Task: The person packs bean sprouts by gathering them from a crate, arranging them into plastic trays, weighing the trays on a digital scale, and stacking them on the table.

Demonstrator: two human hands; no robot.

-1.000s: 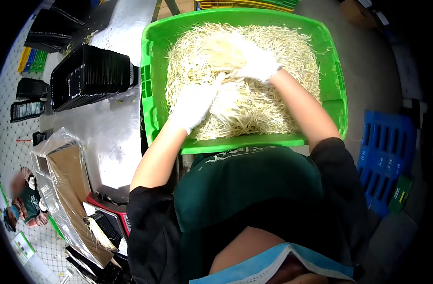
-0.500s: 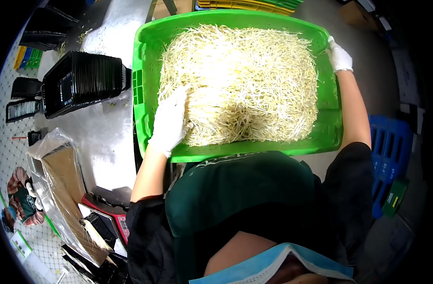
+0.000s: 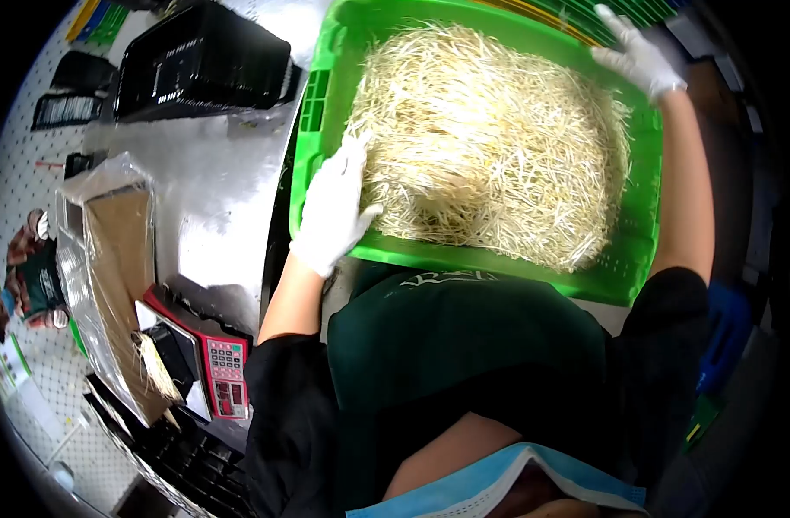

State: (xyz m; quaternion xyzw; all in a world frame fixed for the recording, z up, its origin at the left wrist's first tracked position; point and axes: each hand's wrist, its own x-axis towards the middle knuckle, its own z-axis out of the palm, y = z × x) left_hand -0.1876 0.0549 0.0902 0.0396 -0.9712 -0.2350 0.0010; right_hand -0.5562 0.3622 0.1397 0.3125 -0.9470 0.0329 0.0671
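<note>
A green plastic crate (image 3: 304, 164) full of pale bean sprouts (image 3: 498, 147) sits in front of my body. My left hand (image 3: 333, 207), in a white glove, lies over the crate's near left side. Its fingers are stretched out along the edge of the sprouts, with the thumb apart. At the crate's far right corner, my gloved right hand (image 3: 641, 62) is open with fingers spread, holding nothing. Whether its palm touches the rim, I cannot tell.
Left of the crate, a metal table (image 3: 213, 190) bears stacked black trays (image 3: 205, 65), a plastic-wrapped cardboard box (image 3: 118, 250) and a red scale (image 3: 226, 363) with a black tray of sprouts. Another person (image 3: 36, 272) is at far left. Yellow and green crates (image 3: 619, 17) stand beyond.
My right hand has let go of the crate's right rim and spread its fingers. In view, the crate has shifted right and tilted as my head turned. My left hand stays at its left side.
</note>
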